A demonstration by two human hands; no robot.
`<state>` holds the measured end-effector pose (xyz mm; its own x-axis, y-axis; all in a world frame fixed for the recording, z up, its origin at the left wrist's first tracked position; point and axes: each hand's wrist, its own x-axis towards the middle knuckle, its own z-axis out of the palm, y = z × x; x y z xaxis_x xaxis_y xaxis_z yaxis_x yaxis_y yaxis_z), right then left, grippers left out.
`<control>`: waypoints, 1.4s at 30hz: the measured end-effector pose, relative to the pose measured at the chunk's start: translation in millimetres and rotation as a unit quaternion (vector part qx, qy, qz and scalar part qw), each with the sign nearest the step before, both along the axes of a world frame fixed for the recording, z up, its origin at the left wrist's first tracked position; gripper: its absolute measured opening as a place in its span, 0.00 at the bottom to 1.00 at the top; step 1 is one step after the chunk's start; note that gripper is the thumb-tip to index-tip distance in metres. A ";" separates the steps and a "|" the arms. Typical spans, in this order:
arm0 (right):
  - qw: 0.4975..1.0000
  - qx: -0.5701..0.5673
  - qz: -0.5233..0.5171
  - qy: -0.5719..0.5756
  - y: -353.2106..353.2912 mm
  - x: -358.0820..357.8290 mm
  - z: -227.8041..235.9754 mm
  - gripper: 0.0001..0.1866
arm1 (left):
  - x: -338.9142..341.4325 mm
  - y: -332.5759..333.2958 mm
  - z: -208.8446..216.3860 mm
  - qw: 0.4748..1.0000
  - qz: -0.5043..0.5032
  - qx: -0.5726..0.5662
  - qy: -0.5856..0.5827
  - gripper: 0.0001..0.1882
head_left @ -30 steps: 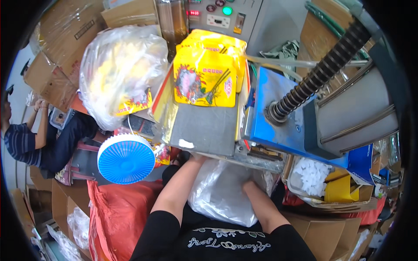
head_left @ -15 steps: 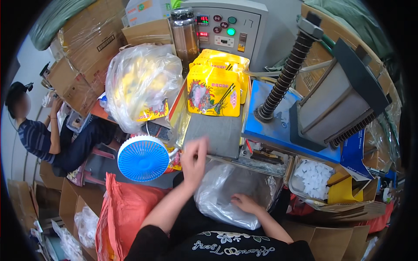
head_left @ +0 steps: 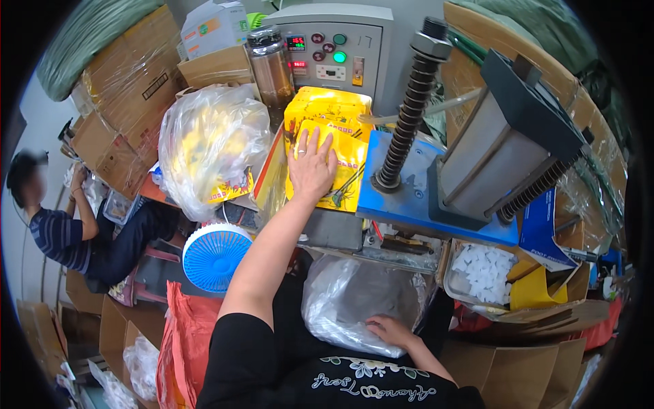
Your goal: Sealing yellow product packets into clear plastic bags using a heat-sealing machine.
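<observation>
My left hand (head_left: 313, 167) lies with fingers spread on the top of a stack of yellow printed packaging pouches (head_left: 349, 153). A ring shows on one finger. The pouches rest on a dark grey plate (head_left: 337, 228), and more of them lean in a pile behind. My right hand (head_left: 392, 332) rests, fingers loosely stretched, against a clear plastic bag (head_left: 334, 307) on my lap; its contents look grey and cannot be made out. To the right of the pouches stands a press with a blue base (head_left: 409, 194), a spring-wrapped post (head_left: 407, 109) and a grey cylinder block (head_left: 477, 157).
A clear bag of yellow pouches (head_left: 211, 143) and a blue fan (head_left: 216, 258) stand left. Behind are a jar (head_left: 272, 68) and a control box (head_left: 368, 34). A tray of white pieces (head_left: 482, 273) sits right. A co-worker (head_left: 58, 225) sits far left.
My left hand has moved forward from above the plate's near edge onto the pouches, and the top pouches sit closer to me. The view has shifted slightly. My right hand stays on the bag.
</observation>
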<state>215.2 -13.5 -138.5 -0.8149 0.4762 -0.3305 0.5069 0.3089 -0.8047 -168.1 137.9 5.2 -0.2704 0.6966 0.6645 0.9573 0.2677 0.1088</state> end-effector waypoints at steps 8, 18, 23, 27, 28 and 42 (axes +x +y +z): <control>0.998 0.052 0.019 0.004 -1.5 -0.9 28.9 0.18 | 13.6 -30.3 -6.3 0.997 -0.071 -0.034 0.006 0.24; 0.964 0.134 -0.172 0.151 11.0 29.1 156.1 0.13 | -5.8 -48.0 -7.3 0.970 0.021 -0.242 0.012 0.30; 0.854 0.397 -0.315 0.122 65.0 60.5 185.5 0.08 | 50.0 -89.5 13.5 0.997 -0.065 -0.028 0.018 0.30; 0.844 0.464 -0.262 0.061 84.8 55.5 172.7 0.13 | 99.1 -161.6 -10.2 0.983 -0.134 -0.101 -0.071 0.35; 0.841 0.479 -0.251 0.031 87.6 53.9 164.2 0.13 | 99.1 -174.8 -15.9 0.980 -0.150 -0.106 -0.074 0.36; 0.879 0.273 -0.340 0.195 56.7 36.5 195.6 0.11 | 147.8 -194.6 23.6 0.702 -0.292 0.004 -0.649 0.08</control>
